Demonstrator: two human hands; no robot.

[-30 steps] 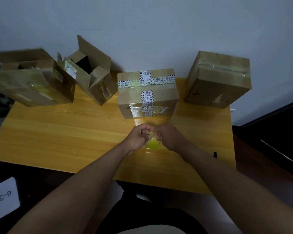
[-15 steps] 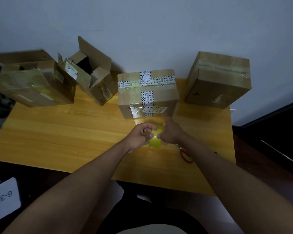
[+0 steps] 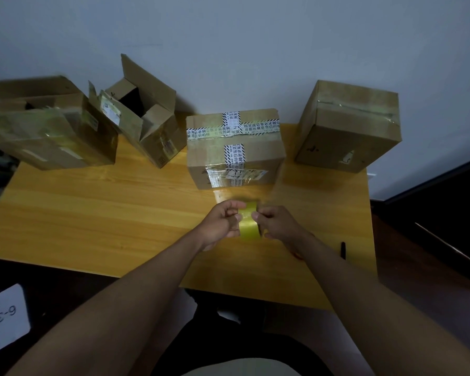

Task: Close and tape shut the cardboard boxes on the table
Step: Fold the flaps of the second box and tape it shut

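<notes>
Both my hands hold a yellowish roll of clear tape [image 3: 249,223] above the wooden table [image 3: 106,213]. My left hand [image 3: 223,222] grips its left side, and my right hand [image 3: 278,222] pinches its right side with thumb and fingers. Just behind the roll stands a closed box [image 3: 235,150] with printed white tape across its top. A closed, taped box [image 3: 347,126] is at the back right. An open box [image 3: 144,115] with raised flaps sits at the back left, and beside it a large box [image 3: 46,131] at the far left.
A thin black pen [image 3: 343,249] lies near the table's right edge. Something red [image 3: 297,255] peeks out under my right forearm. A white card marked 6-3 [image 3: 7,316] is at the lower left, off the table. A wall backs the boxes.
Both hands with the tape roll have shifted slightly and turned it; more of the roll's yellow face shows between them. The red item seen half a second ago is mostly covered by my right forearm.
</notes>
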